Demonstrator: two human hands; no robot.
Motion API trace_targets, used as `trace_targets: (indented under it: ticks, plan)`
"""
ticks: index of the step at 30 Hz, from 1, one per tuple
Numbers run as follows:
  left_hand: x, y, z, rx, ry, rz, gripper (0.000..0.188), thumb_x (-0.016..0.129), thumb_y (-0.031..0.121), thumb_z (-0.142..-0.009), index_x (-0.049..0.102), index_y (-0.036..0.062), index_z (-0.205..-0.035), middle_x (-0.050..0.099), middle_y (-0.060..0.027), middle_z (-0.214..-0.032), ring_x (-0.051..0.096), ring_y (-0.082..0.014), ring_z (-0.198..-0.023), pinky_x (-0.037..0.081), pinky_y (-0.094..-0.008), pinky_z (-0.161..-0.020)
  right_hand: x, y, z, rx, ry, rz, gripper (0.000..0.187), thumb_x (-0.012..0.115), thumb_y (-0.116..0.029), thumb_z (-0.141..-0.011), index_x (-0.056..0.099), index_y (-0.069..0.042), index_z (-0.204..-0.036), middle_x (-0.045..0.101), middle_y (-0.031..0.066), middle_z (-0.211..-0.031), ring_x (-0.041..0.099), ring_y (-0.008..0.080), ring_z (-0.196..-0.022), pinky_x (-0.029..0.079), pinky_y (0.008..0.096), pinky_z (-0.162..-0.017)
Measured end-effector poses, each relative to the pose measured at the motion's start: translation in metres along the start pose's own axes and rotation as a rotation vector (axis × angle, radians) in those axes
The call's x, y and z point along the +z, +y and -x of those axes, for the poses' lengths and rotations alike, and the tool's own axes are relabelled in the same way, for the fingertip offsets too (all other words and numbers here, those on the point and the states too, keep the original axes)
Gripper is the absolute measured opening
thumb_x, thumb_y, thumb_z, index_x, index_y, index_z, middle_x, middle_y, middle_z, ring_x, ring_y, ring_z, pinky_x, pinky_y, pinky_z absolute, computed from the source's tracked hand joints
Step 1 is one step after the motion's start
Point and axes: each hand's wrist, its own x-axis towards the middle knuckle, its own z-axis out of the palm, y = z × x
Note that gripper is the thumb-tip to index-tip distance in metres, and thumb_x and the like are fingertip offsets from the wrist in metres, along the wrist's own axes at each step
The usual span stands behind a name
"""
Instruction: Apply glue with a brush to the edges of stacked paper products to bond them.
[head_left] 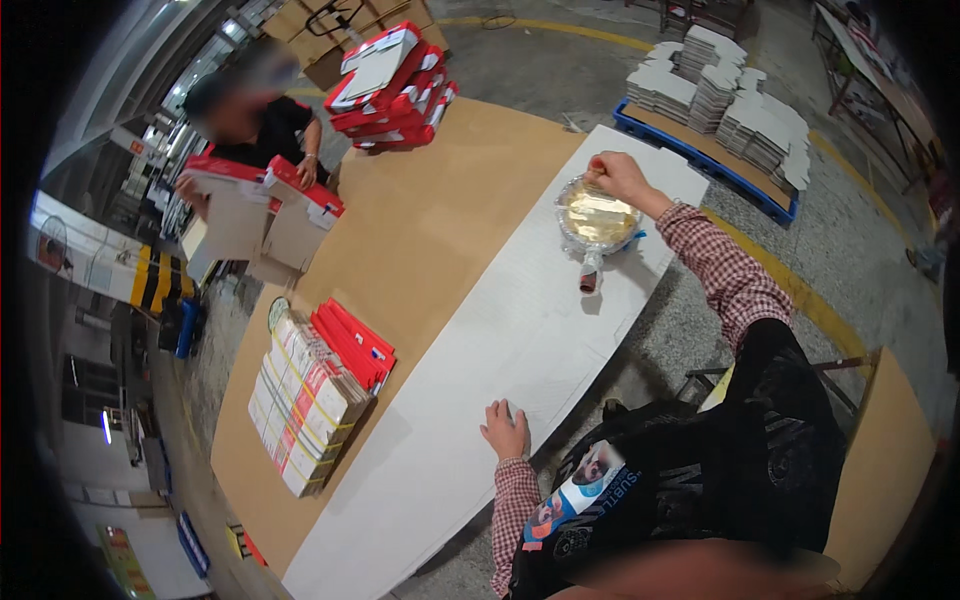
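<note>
On the white board (480, 330), my left hand (505, 430) rests with its fingers spread, holding nothing. My right hand (617, 177) is closed at the far rim of a round, pan-like dish (598, 218) wrapped in clear plastic, with a shiny golden surface inside. What its fingers grip is hidden. From the dish's near side sticks out a short plastic-wrapped, handle-like part (590, 275) with a dark reddish end. To the left lies a bundle of flat printed cartons (300, 405) tied with yellow straps, beside several red flat pieces (353, 345).
Brown board (450, 200) covers the table's far part, where red-and-white flat boxes (390, 90) are stacked. Across the table a person (262, 140) holds red-edged cartons (285, 220). Grey cardboard stacks (715, 90) stand on a blue pallet (700, 165) on the floor.
</note>
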Motion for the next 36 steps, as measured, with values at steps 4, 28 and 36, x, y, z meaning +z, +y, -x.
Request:
trace_targets:
  ticks: [4, 28, 36]
  plan:
    - [-0.005, 0.008, -0.002, 0.023, -0.004, -0.053, 0.044, 0.062, 0.028, -0.082, 0.054, 0.0087, -0.120, 0.048, -0.0121, -0.129, 0.043, -0.0291, -0.122, 0.026, -0.0611, -0.100, 0.006, 0.002, 0.016, -0.022, -0.025, -0.034, 0.021, 0.067, -0.021, -0.075, 0.060, -0.001, -0.075, 0.060, 0.0189, -0.074, 0.058, 0.0365, -0.073, 0.046, 0.0432, -0.066]
    - [-0.018, 0.050, -0.051, 0.837, -0.003, 0.137, 0.024, 0.066, 0.022, -0.079, 0.059, 0.0043, -0.093, 0.055, -0.0165, -0.101, 0.049, -0.0326, -0.099, 0.037, -0.0438, -0.082, -0.079, -0.102, 0.282, 0.691, 0.704, -1.314, 0.043, 0.046, -0.044, -0.096, 0.059, -0.004, -0.096, 0.064, 0.0147, -0.091, 0.061, 0.0156, -0.067, 0.051, 0.0245, -0.058]
    - [0.013, 0.055, -0.037, 0.764, -0.163, -0.270, 0.086, 0.066, 0.052, -0.076, 0.032, 0.0048, -0.140, 0.025, -0.0336, -0.141, 0.025, -0.0501, -0.129, 0.025, -0.0566, -0.101, -0.005, -0.139, 0.376, 0.757, 0.763, -1.331, 0.029, 0.051, -0.028, -0.096, 0.058, -0.001, -0.089, 0.059, 0.0119, -0.096, 0.057, 0.0146, -0.071, 0.049, 0.0234, -0.060]
